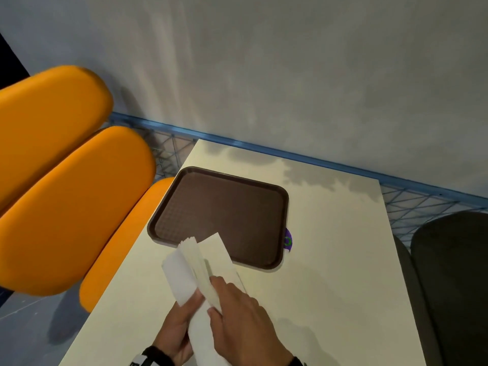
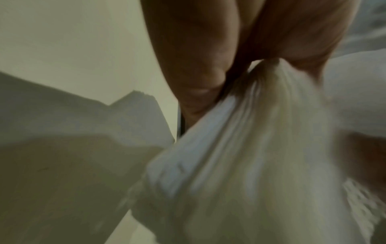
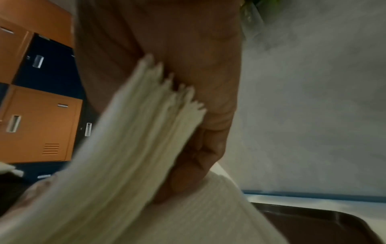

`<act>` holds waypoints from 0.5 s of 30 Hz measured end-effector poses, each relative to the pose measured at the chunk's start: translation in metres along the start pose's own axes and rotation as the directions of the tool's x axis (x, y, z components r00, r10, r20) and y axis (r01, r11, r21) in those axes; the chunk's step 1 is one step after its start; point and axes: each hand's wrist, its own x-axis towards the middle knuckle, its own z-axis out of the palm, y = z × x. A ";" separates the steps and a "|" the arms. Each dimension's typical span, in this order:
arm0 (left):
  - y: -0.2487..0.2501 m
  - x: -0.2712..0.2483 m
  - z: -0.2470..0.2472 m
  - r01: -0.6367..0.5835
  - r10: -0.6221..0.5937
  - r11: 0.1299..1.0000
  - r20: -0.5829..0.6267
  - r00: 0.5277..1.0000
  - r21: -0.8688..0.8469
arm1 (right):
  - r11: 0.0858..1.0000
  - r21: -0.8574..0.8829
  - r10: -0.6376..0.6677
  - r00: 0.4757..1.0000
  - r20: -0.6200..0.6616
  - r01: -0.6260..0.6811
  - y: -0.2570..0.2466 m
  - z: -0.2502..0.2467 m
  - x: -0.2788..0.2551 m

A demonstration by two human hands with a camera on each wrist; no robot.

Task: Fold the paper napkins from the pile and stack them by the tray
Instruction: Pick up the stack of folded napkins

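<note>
Both hands hold a thick pile of white paper napkins (image 1: 196, 262) above the near part of the cream table (image 1: 330, 247), just in front of the brown tray (image 1: 221, 207). My left hand (image 1: 177, 328) grips the pile's left side from below, thumb on a sheet. My right hand (image 1: 237, 313) grips the pile from the right, fingers curled over its edge. The left wrist view shows the napkins (image 2: 250, 148) bunched between fingers. Close up in the right wrist view, the fanned napkin edges (image 3: 146, 123) press against my fingers (image 3: 208, 123), with the tray (image 3: 313, 222) below.
Orange padded seats (image 1: 66, 194) line the table's left side. A dark chair (image 1: 449, 286) stands at the right. A small purple and green object (image 1: 287, 241) peeks from under the tray's right edge. A grey wall with blue mesh runs behind. Orange lockers (image 3: 37, 123) show far left.
</note>
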 end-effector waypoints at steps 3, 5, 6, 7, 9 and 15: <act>0.017 0.005 -0.008 0.056 -0.060 0.997 -0.051 0.997 -0.061 | 0.998 0.060 0.026 0.999 -0.018 -0.025 -0.011 0.007 0.018; 0.028 0.010 -0.014 0.134 -0.133 0.983 0.013 0.991 -0.128 | 0.966 0.237 0.114 0.993 -0.038 -0.102 -0.013 0.005 0.032; 0.032 0.017 -0.021 0.173 -0.171 0.967 0.028 0.985 -0.187 | 0.929 0.344 0.155 0.987 -0.033 -0.134 -0.014 0.002 0.038; 0.039 0.021 -0.025 0.200 -0.195 0.953 0.044 0.980 -0.229 | 0.884 0.442 0.179 0.984 -0.024 -0.150 -0.014 -0.001 0.043; 0.053 0.028 -0.027 0.209 -0.185 0.945 0.117 0.976 -0.252 | 0.804 0.576 0.179 0.984 0.000 -0.146 -0.012 -0.008 0.054; 0.086 0.068 -0.058 0.181 -0.158 0.966 -0.132 0.979 0.184 | 0.585 0.779 0.335 0.942 0.021 -0.226 0.040 -0.030 0.097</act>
